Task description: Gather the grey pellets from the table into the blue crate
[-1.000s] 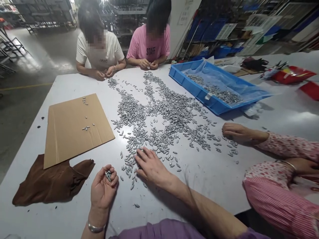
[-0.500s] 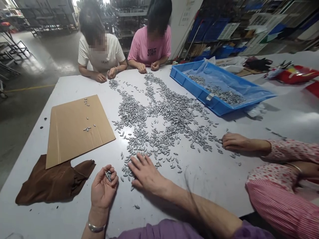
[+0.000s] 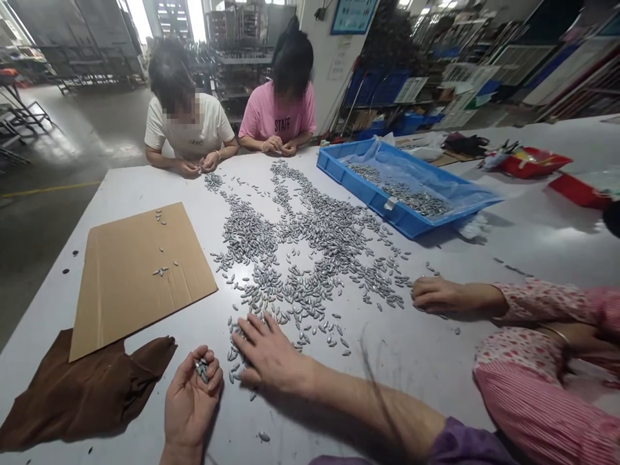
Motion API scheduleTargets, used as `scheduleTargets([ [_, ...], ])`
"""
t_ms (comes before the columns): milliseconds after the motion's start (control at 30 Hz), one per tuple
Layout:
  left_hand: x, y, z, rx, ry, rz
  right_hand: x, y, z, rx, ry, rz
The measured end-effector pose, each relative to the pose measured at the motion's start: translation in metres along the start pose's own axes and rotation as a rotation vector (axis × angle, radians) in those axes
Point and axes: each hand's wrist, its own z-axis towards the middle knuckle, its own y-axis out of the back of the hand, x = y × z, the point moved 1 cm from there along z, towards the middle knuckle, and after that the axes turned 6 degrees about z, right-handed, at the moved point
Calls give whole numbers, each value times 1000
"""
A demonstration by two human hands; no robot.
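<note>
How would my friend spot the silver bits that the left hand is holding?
Start at the white table, then find the brown cloth at lower left. Just right of it is the left hand, palm up and curled. The silver bits are the few cupped inside, unlike the big spread loose on the table.

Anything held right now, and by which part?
The cupped left hand holds several small, silvery, oval pieces, loosely clustered; each one's grip point is unclear. The right hand lies palm down; any hold beneath it is hidden.
</note>
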Motion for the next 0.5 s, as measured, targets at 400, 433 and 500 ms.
scheduleTargets([
  [400, 3, 5, 3, 32, 9, -19, -32, 16, 2, -38, -125, -8],
  [433, 3, 6, 4, 38, 9, -18, -31, 15, -2, -39, -70, 8],
  [500, 4, 7, 5, 49, 2, -13, -34, 21, -6, -58, -66, 23],
])
